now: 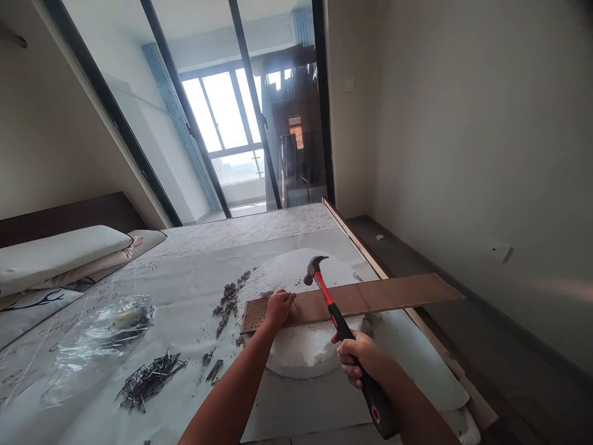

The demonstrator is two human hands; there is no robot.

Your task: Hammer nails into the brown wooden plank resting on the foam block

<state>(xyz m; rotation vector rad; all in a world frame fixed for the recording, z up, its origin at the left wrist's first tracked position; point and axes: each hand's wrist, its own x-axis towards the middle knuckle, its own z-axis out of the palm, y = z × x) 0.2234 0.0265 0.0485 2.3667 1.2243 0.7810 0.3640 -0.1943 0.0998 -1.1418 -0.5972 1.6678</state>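
Note:
A long brown wooden board (370,296) lies across a round white foam block (301,355) on a paper-covered surface. Its left end is studded with rows of nails. My left hand (279,306) rests on that left end, fingers pinched around a small nail standing on the board. My right hand (357,357) is wrapped round the red and black handle of a claw hammer (316,267), whose steel head is raised a little above the board, just right of my left hand.
A heap of loose nails (151,377) lies at the left front, with scattered grey nail bits (227,303) near the foam. A crumpled clear plastic bag (106,327) and pillows (55,253) sit farther left. The surface's wooden edge (370,256) borders a dark floor and wall at right.

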